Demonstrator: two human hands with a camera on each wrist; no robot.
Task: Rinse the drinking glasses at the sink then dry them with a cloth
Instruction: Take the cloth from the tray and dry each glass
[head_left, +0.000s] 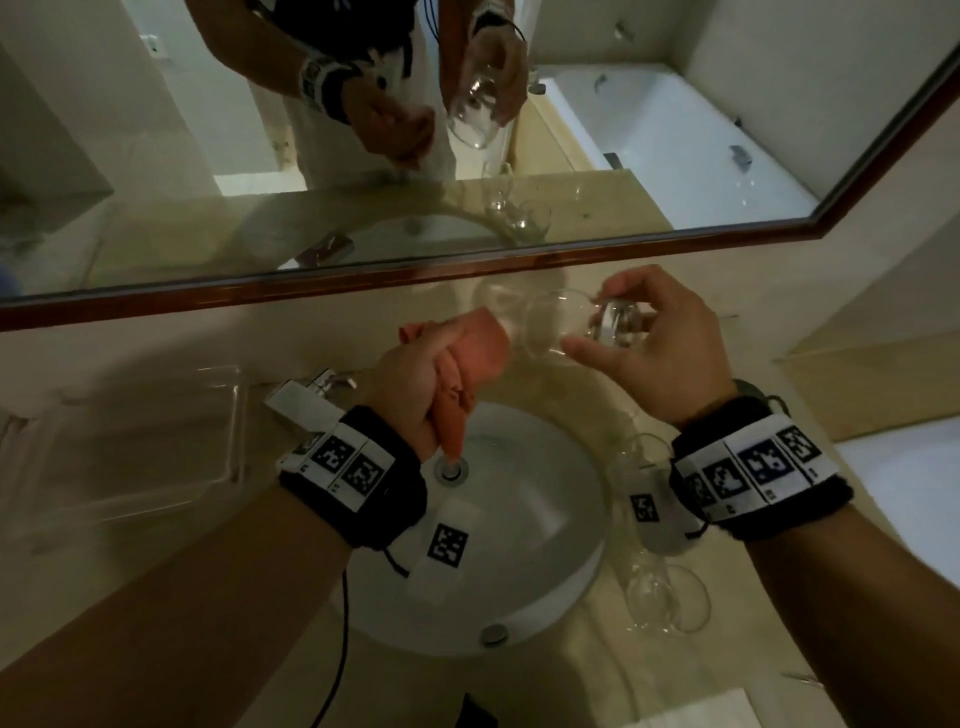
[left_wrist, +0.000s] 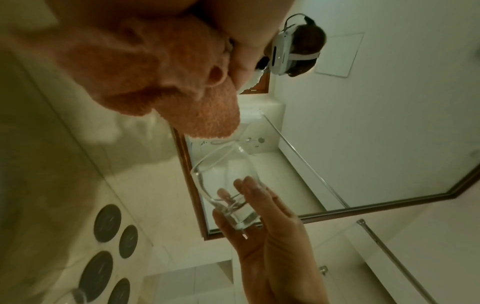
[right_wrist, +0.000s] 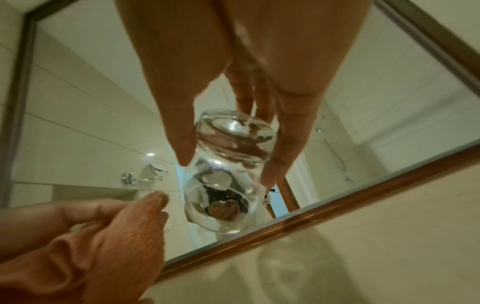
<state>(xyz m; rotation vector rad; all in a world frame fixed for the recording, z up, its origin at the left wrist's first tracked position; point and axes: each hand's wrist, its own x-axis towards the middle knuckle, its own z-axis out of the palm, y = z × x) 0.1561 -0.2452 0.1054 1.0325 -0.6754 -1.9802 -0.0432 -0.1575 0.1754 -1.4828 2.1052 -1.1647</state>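
Observation:
My right hand (head_left: 644, 338) holds a clear drinking glass (head_left: 561, 325) by its thick base, lying sideways above the sink with its mouth toward my left hand. In the right wrist view thumb and fingers pinch the glass (right_wrist: 228, 164) near its base. My left hand (head_left: 426, 374) grips a bunched orange cloth (head_left: 467, 358), its end just at the glass's rim. The left wrist view shows the cloth (left_wrist: 182, 82) above the glass (left_wrist: 223, 185). Two more clear glasses (head_left: 660, 571) stand on the counter right of the basin.
A round white sink (head_left: 545, 545) with a metal drain (head_left: 451, 470) lies below my hands. The chrome tap (head_left: 306, 397) is at the left, a clear tray (head_left: 156, 441) farther left. A wood-framed mirror (head_left: 415, 275) runs along the wall behind.

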